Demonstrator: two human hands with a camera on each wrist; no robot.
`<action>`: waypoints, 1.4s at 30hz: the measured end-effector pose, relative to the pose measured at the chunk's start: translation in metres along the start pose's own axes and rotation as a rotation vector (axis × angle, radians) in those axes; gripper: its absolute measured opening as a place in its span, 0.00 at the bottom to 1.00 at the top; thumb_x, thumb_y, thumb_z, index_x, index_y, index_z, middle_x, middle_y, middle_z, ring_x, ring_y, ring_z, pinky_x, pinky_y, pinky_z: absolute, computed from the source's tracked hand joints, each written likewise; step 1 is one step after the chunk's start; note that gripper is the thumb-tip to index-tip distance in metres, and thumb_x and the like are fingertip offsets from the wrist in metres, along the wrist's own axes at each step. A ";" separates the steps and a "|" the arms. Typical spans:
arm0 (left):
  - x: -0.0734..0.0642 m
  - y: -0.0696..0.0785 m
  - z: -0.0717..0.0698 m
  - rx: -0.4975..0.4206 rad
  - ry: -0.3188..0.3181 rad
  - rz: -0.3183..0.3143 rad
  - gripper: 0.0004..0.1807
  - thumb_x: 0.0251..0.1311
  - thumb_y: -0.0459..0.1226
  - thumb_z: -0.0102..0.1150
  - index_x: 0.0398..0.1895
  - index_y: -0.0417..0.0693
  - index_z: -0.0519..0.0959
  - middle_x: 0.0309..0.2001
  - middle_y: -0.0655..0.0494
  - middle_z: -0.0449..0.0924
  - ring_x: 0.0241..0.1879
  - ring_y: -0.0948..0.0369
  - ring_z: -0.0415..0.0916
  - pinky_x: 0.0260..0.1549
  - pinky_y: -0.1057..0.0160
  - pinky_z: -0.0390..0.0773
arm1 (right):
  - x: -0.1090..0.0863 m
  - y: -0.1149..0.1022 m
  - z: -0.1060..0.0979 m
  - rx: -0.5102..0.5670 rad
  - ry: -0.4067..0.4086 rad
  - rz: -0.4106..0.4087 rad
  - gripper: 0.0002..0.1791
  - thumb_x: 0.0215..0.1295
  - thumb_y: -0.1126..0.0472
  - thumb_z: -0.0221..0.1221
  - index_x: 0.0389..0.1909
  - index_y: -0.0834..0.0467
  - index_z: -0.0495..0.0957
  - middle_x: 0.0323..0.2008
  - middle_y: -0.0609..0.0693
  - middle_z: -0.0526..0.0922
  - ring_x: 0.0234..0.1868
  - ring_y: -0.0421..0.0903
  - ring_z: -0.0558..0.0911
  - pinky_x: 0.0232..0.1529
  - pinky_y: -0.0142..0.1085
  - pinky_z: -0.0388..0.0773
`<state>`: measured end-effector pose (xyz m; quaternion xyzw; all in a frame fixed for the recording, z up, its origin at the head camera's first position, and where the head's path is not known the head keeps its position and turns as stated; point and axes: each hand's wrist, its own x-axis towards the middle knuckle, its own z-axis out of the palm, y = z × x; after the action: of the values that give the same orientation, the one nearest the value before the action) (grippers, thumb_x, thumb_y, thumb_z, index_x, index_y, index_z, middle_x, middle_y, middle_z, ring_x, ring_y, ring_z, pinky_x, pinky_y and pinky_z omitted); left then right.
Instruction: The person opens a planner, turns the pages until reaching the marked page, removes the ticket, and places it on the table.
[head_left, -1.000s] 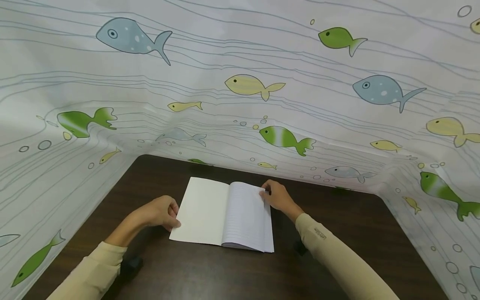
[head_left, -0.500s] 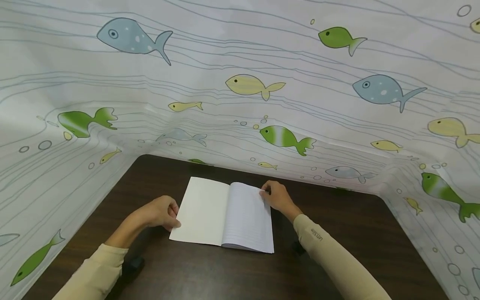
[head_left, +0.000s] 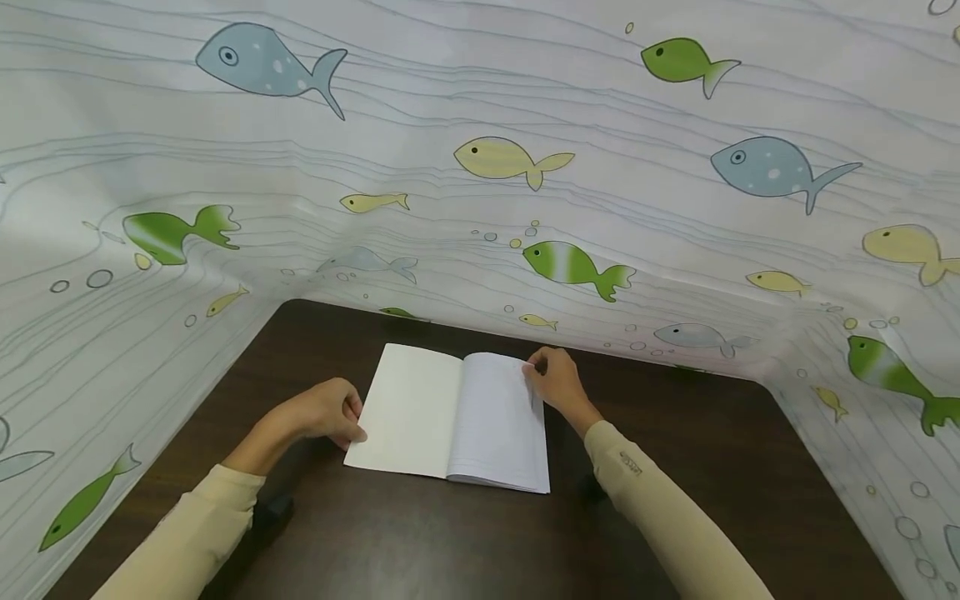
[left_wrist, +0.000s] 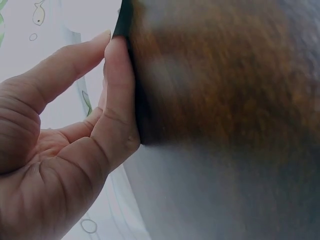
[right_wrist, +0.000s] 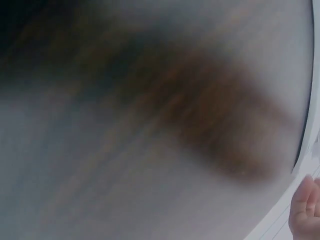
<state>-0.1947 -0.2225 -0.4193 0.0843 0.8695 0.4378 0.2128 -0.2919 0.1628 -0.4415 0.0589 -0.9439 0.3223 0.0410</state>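
Shifted since the earlier frame: chiefly the head view itself, with table (head_left: 390, 537), notebook (head_left: 448, 417) and both hands a little higher in it. Hardly any change at the notebook: still lying open, still held at both sides.

Left hand (head_left: 330, 410) pinching the notebook's left edge toward the near corner, thumb on top, fingers below. Right hand (head_left: 558, 381) closed narrowly on the far right corner of the right page (head_left: 491, 421), by the look of it; cannot tell whether on one sheet or several. In the right wrist view, only part of a hand at the lower right, beside a blur of table.

For good handling, in judgement: keep the left pinch light but steady, to anchor the notebook without dragging it. At the far corner, feel for a single sheet and part it from those beneath before lifting. Avoid creasing the corner or tugging against the fold. Likely to bend easily and cling to neighbouring sheets, so best not hurried.

As to looks: a thin, pale notebook toward the far middle of the table, slightly askew. Left page (head_left: 408, 408) cream, plain and flat, with no writing visible. Right page cooler white, faintly ruled, bowed up from the fold, with layered sheet edges along the near side.
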 end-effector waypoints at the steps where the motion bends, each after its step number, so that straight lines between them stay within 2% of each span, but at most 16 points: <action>1: 0.001 0.000 0.000 -0.003 -0.004 0.005 0.16 0.57 0.22 0.72 0.42 0.27 0.73 0.34 0.43 0.80 0.27 0.57 0.86 0.35 0.55 0.90 | 0.000 -0.001 -0.001 0.009 0.007 -0.005 0.10 0.77 0.59 0.62 0.47 0.64 0.83 0.56 0.63 0.80 0.56 0.58 0.77 0.58 0.53 0.79; 4: 0.003 -0.001 -0.001 -0.010 -0.014 0.008 0.16 0.57 0.22 0.72 0.42 0.27 0.73 0.34 0.43 0.80 0.27 0.57 0.86 0.35 0.55 0.91 | 0.000 -0.003 -0.003 0.045 0.023 -0.010 0.10 0.76 0.59 0.63 0.47 0.63 0.82 0.52 0.62 0.82 0.53 0.57 0.79 0.54 0.50 0.82; 8: 0.004 -0.002 -0.003 -0.001 -0.031 0.002 0.18 0.58 0.23 0.72 0.44 0.26 0.73 0.35 0.42 0.80 0.28 0.57 0.87 0.37 0.55 0.91 | 0.002 -0.002 -0.007 0.073 0.013 -0.013 0.09 0.77 0.60 0.62 0.47 0.62 0.81 0.43 0.58 0.85 0.40 0.51 0.82 0.39 0.39 0.83; 13: 0.006 -0.002 -0.005 0.008 -0.041 -0.007 0.18 0.59 0.24 0.72 0.45 0.26 0.72 0.36 0.42 0.80 0.28 0.57 0.87 0.38 0.54 0.91 | 0.005 0.000 -0.013 0.118 -0.005 0.000 0.09 0.77 0.61 0.64 0.48 0.63 0.83 0.40 0.59 0.88 0.35 0.50 0.84 0.35 0.34 0.83; 19: 0.007 0.000 -0.006 -0.010 -0.055 0.005 0.17 0.59 0.23 0.71 0.44 0.26 0.72 0.36 0.42 0.81 0.27 0.57 0.87 0.37 0.55 0.91 | 0.010 -0.012 -0.027 0.139 -0.034 0.014 0.13 0.76 0.60 0.65 0.52 0.66 0.86 0.43 0.61 0.92 0.41 0.60 0.89 0.37 0.36 0.82; 24: 0.006 0.000 -0.006 -0.008 -0.050 0.014 0.16 0.59 0.23 0.71 0.43 0.27 0.72 0.34 0.43 0.81 0.28 0.58 0.86 0.37 0.55 0.91 | 0.014 -0.024 -0.037 0.176 -0.070 0.013 0.16 0.77 0.59 0.65 0.55 0.66 0.86 0.47 0.63 0.91 0.41 0.58 0.92 0.47 0.46 0.89; 27: 0.005 0.000 -0.005 -0.010 -0.050 0.013 0.16 0.59 0.23 0.72 0.43 0.26 0.73 0.34 0.43 0.80 0.28 0.58 0.86 0.37 0.55 0.91 | 0.018 -0.031 -0.040 0.231 -0.077 0.018 0.17 0.77 0.59 0.66 0.56 0.68 0.85 0.49 0.65 0.91 0.40 0.57 0.93 0.51 0.51 0.89; 35: 0.005 -0.002 -0.006 -0.014 -0.049 0.009 0.16 0.60 0.23 0.71 0.44 0.26 0.72 0.35 0.43 0.81 0.28 0.58 0.86 0.37 0.55 0.91 | 0.022 -0.048 -0.039 0.344 -0.091 0.059 0.20 0.76 0.60 0.66 0.59 0.70 0.83 0.52 0.66 0.90 0.38 0.52 0.94 0.48 0.46 0.90; 42: 0.005 -0.001 -0.005 -0.019 -0.047 0.015 0.17 0.59 0.23 0.72 0.44 0.26 0.73 0.34 0.43 0.80 0.28 0.57 0.86 0.36 0.55 0.91 | 0.024 -0.058 -0.031 0.380 -0.093 0.069 0.21 0.76 0.57 0.66 0.59 0.69 0.83 0.52 0.64 0.91 0.34 0.47 0.93 0.46 0.41 0.91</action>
<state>-0.2013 -0.2256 -0.4191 0.0991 0.8594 0.4455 0.2304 -0.3062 0.1344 -0.3793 0.0480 -0.8684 0.4929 -0.0257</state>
